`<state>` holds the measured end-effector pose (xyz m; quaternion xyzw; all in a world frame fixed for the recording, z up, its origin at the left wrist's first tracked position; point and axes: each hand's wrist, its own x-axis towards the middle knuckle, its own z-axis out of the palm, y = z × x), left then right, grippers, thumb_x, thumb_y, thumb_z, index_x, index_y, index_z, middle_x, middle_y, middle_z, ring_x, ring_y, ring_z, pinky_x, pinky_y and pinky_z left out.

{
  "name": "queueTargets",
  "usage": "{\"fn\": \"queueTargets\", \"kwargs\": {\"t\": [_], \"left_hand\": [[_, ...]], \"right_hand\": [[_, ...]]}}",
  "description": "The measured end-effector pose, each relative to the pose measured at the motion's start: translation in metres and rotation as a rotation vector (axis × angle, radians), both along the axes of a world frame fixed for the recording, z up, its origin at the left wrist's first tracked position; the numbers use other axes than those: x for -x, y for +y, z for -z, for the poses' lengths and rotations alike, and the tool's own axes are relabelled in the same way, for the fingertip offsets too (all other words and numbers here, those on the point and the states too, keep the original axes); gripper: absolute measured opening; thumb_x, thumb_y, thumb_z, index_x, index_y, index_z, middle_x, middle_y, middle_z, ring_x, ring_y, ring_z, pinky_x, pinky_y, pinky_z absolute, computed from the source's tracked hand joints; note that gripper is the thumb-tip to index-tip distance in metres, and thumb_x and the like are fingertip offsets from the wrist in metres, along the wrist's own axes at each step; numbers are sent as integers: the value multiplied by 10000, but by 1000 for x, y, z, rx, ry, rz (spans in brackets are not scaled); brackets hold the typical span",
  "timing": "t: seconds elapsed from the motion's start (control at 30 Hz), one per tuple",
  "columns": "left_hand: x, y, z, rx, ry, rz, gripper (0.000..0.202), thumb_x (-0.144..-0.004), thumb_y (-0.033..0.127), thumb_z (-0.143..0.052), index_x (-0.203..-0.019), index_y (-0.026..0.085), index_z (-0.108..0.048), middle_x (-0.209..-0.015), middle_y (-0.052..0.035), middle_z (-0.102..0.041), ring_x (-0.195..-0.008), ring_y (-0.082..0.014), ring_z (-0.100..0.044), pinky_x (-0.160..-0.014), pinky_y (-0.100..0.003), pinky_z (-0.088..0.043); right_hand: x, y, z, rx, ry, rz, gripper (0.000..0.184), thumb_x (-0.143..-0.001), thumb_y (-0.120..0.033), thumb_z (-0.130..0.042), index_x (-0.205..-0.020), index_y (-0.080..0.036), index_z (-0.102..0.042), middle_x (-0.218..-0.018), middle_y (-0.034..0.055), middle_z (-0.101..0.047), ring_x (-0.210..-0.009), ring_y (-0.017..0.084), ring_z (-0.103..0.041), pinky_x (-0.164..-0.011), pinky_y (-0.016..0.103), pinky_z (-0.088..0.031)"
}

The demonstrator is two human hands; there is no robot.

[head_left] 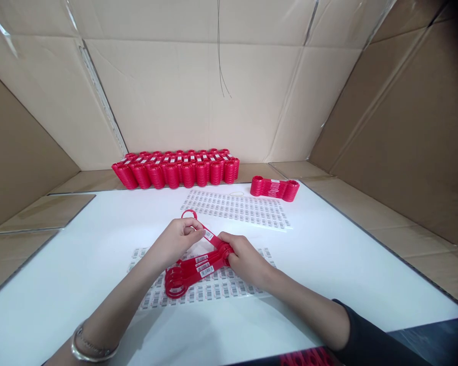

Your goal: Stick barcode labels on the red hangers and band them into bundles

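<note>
My right hand point(249, 260) is closed around one end of a fanned bunch of red plastic strips point(191, 269), each with a ring at its end. White barcode labels show on the middles of several strips. One single strip point(216, 240) stands apart from the fan, pointing up and left, and has a label on it too. On this strip, beside the label, the fingers of my left hand point(179, 236) are pinched. Under both hands lies a sheet of barcode stickers point(213, 292), partly hidden by the strips and arms.
Stacked red strips point(175, 173) stand in a long row against the cardboard wall point(191, 101). A smaller bundle point(275, 188) sits at the back right. More sticker sheets point(236, 207) lie on the white table point(80, 254), with a thin loop point(236, 193) at their far edge.
</note>
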<state>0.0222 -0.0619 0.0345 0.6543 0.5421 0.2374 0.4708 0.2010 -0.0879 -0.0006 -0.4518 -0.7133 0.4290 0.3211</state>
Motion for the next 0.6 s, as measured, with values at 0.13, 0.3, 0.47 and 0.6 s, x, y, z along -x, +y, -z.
{"fn": "queueTargets", "kwargs": {"t": [0.13, 0.3, 0.47, 0.6], "left_hand": [[1, 1, 3, 4, 7, -3, 266, -774, 438, -511, -744, 176, -543, -463, 78, -360, -374, -51, -282, -374, -191, -160], [-4, -3, 2, -115, 129, -3, 252, -797, 423, -466, -738, 188, -537, -498, 63, -378, -433, -83, -334, -424, -219, -237], [-12, -9, 5, -640, 446, -41, 274, -778, 463, -531, -761, 190, -519, -891, -33, -521, -821, -193, -474, -713, -338, -409], [-12, -7, 14, -804, 495, -68, 334, -729, 476, -618, -844, 186, -498, -1219, -89, -408, -1080, -278, -385, -879, -446, -389]], "right_hand": [[0, 0, 0, 8, -1, 2, 264, -570, 33, -287, -653, -175, -427, -624, -49, -483, -596, 84, -432, -557, 197, -323], [0, -2, -1, 8, 8, -2, 261, -570, 36, -285, -649, -174, -418, -616, -50, -470, -586, 83, -421, -556, 197, -320], [1, -2, -3, -9, 25, -15, 279, -571, 39, -285, -677, -173, -434, -644, -42, -491, -601, 89, -431, -560, 200, -329], [0, 0, -4, -33, 57, -26, 333, -557, 44, -281, -722, -166, -480, -683, -31, -522, -637, 95, -457, -589, 199, -347]]}}
